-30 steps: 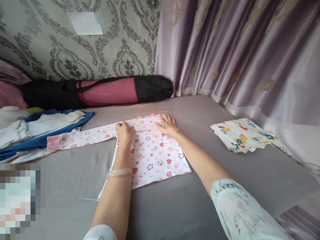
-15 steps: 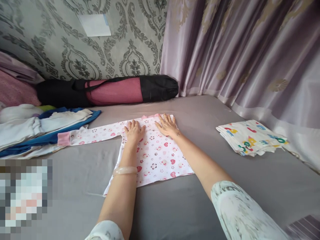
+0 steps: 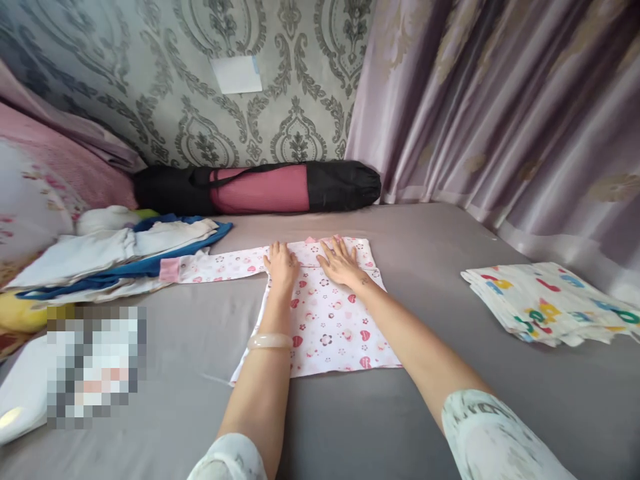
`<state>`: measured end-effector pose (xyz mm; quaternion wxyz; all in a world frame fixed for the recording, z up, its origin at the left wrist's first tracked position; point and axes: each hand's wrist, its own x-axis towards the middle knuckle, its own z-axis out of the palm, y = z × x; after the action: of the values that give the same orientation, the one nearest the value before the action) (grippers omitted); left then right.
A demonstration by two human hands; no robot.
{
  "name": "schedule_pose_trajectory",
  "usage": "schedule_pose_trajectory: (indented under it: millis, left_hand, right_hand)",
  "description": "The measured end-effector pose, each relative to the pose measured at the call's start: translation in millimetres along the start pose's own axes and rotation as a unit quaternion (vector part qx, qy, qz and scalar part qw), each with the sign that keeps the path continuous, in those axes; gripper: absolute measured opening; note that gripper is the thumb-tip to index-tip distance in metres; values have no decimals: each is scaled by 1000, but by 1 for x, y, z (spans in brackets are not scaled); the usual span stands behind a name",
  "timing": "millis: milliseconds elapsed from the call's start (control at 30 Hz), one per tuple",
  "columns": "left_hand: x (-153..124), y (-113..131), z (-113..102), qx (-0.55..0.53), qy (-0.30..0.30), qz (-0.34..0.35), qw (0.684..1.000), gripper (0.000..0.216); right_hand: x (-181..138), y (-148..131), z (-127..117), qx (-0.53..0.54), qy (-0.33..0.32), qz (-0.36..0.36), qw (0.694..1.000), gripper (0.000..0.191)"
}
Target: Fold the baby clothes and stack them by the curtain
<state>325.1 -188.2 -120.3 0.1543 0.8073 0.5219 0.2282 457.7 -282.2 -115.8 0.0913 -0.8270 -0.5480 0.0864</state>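
Observation:
A white long-sleeved child's shirt [image 3: 327, 327] printed with pink hearts and small flowers lies spread on the grey sheet [image 3: 350, 427]. Its left sleeve stretches out sideways to a pink cuff [image 3: 169, 269]; on the right no sleeve sticks out, and a folded layer lies across the upper part. My left hand [image 3: 283, 262] rests flat near the shoulder where that sleeve begins. My right hand [image 3: 343, 262], fingers spread, presses on the upper right part just below the pink collar. Neither hand grips anything.
Stacked clothes [image 3: 125, 250] in white and blue lie at the left, touching the cuff. A folded cloth with colourful prints [image 3: 550, 300] sits at right. A black and pink rolled bag [image 3: 260, 188] lies along the wall, beside the purple curtain [image 3: 450, 100].
The view has turned to the left, so everything sits further right in the picture. Both hands stay flat on the shirt, in nearly the same spots.

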Motion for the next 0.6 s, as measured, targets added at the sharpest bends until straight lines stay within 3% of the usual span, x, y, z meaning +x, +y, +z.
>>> schedule_pose_trajectory:
  millis: [200,367,467,600]
  left_hand:
    - [1,-1,-2,-20,-12,-9,1000,38]
    - [11,-4,-12,-116,-13,-46,992,39]
    - [18,-10,-25,-182,-3,-86,980,39]
    - [26,-23,-40,-254,29,-131,958,36]
  right_hand:
    - [4,3,5,-20,-18,9,1000,64]
    - [5,-5,-3,-35,-28,22,999,62]
    - [6,-28,-4,-40,15,-33,999,59]
    - [10,-62,5,1,-17,-117,993,60]
